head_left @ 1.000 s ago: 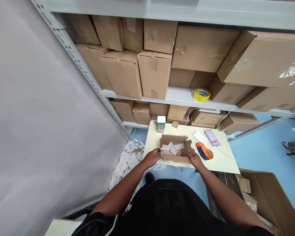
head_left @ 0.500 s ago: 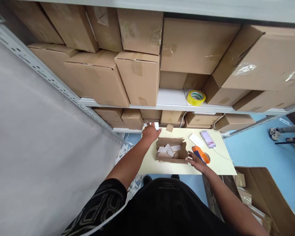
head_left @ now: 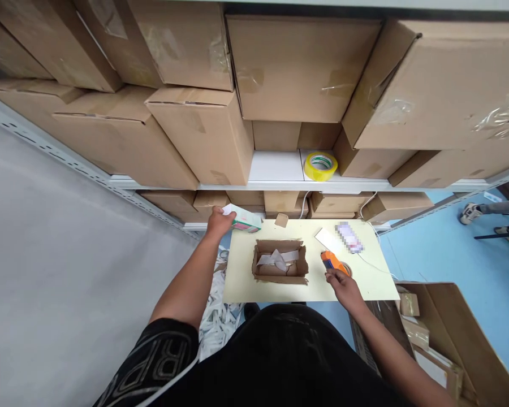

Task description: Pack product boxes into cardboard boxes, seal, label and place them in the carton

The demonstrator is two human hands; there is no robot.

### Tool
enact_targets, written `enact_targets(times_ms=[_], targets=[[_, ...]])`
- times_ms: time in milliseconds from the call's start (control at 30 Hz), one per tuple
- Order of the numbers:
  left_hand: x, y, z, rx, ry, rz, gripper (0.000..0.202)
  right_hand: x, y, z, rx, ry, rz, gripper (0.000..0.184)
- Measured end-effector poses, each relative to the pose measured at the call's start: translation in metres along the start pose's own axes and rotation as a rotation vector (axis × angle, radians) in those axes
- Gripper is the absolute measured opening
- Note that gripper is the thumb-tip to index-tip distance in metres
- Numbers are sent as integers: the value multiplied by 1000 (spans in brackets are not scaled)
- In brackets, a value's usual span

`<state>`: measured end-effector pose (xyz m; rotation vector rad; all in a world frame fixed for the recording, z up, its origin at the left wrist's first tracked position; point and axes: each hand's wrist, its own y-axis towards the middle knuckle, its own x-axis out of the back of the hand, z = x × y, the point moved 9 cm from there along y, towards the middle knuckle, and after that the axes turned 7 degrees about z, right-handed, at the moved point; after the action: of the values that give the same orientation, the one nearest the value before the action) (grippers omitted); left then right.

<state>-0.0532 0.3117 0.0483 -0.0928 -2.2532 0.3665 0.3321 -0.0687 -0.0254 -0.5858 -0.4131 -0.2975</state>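
My left hand [head_left: 220, 223], at the table's left back edge, is closed on the end of a small white carton [head_left: 246, 220] with green and pink print. In front of me stands an open brown cardboard box [head_left: 280, 279] with ragged top edges. Inside it lies a crumpled strip of white paper [head_left: 276, 259]. To the right of that box, my right hand [head_left: 344, 289] has its fingers closed at the near side of an orange and blue tape dispenser [head_left: 334, 260]. The dispenser is on the tabletop, and my fingers cover part of its blue side.
On the pale yellow table [head_left: 241, 285] are a white card [head_left: 328, 239], a blurred phone-like object [head_left: 349, 237] with a cable, and a cardboard scrap [head_left: 281, 220]. Shelves of cartons rise behind, with yellow tape [head_left: 320, 166]. A large open carton [head_left: 462, 333] stands right; paper strips [head_left: 218, 316] cover the floor left.
My left hand has brought the white carton out leftward, showing its printed side. My right hand has left the brown box's edge and closed at the tape dispenser. The view has shifted.
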Motion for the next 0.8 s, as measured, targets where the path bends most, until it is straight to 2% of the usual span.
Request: enact_targets(times_ms=[100, 167, 233, 333, 433, 533, 667, 800], targets=[[30, -31, 9, -66, -311, -36, 41, -13, 5, 38, 55, 117, -2, 37], [31, -62, 10, -129, -547, 35, 42, -29, 8, 68, 100, 183, 8, 41], [18, -95, 9, -163, -698, 152, 41, -49, 11, 96, 130, 254, 29, 49], [-23, -140, 12, -142, -752, 347, 38, -73, 13, 119, 132, 350, 80, 57], [-60, -165, 22, -152, -653, 396, 31, -78, 11, 113, 89, 319, 60, 56], [-82, -174, 30, -209, -545, 394, 25, -71, 7, 88, 20, 273, -3, 61], [-86, -183, 32, -286, -431, 375, 19, -60, 1, 69, 3, 178, -118, 77], [-84, -191, 27, -314, -351, 400, 25, -64, -5, 80, 93, 88, -103, 62]])
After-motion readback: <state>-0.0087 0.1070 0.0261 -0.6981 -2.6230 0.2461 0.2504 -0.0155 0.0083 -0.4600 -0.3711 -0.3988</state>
